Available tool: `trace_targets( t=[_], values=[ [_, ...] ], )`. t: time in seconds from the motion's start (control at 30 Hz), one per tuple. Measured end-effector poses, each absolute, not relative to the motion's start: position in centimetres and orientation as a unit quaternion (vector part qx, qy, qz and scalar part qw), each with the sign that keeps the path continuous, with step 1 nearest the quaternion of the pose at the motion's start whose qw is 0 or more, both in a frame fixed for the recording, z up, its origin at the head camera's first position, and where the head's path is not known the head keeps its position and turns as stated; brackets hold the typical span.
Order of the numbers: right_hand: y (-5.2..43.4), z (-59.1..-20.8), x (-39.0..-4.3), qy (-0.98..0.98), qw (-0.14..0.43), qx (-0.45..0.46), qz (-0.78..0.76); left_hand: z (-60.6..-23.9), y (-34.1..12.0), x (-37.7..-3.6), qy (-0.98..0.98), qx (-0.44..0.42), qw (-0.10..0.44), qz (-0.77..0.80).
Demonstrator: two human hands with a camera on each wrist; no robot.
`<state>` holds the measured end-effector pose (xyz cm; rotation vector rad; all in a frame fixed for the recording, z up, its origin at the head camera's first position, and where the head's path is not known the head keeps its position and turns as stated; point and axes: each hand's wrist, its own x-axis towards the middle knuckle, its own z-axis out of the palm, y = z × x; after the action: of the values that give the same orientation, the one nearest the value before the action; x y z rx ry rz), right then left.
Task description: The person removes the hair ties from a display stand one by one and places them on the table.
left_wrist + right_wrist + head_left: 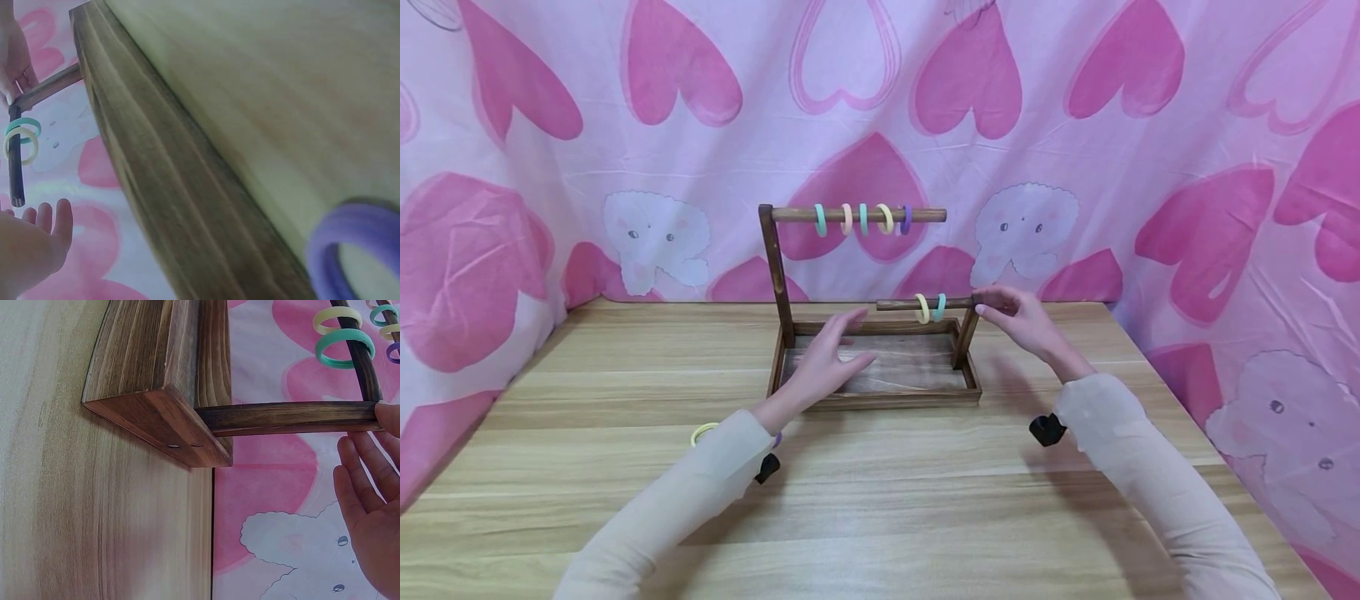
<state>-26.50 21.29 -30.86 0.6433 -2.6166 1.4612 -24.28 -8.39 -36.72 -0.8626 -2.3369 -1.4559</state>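
Observation:
A brown wooden stand (778,292) has a tray-like base, a tall post with an upper bar and a short post with a lower bar. My right hand (1018,321) pinches the top of the short post between thumb and fingers, plainest in the right wrist view. A yellow ring (922,308) and a teal ring (344,350) hang on the lower bar. Near that bar's free end is my left hand (823,362), fingers extended and holding nothing. Several teal, pink, yellow and purple rings (862,220) hang along the upper bar.
On the table (887,500), a yellow ring (703,432) and a purple ring (356,244) lie by my left forearm, partly covered by it in the head view. Behind the stand hangs a pink heart-patterned cloth (730,167).

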Motion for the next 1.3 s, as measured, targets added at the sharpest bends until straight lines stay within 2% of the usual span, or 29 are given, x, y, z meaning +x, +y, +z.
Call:
trace_targets(
  t=[0.27,0.63,0.93,1.3],
  values=[
    [21.3,-30.9,-26.6,-0.851,0.042,0.211,0.480,-33.9,-7.1,-23.5,-0.808,-0.284,0.119,-0.502],
    [22.5,-33.0,-28.8,-0.850,0.037,0.207,0.482,-34.5,-5.8,-26.1,-0.822,-0.267,0.114,-0.490],
    [21.4,-31.1,-26.9,-0.848,0.040,0.217,0.482,-33.7,-4.3,-26.8,-0.832,-0.290,0.143,-0.451],
    [21.3,-31.0,-26.5,-0.844,0.048,0.219,0.486,-33.0,-2.3,-27.3,-0.867,-0.273,0.150,-0.389]
  ],
)
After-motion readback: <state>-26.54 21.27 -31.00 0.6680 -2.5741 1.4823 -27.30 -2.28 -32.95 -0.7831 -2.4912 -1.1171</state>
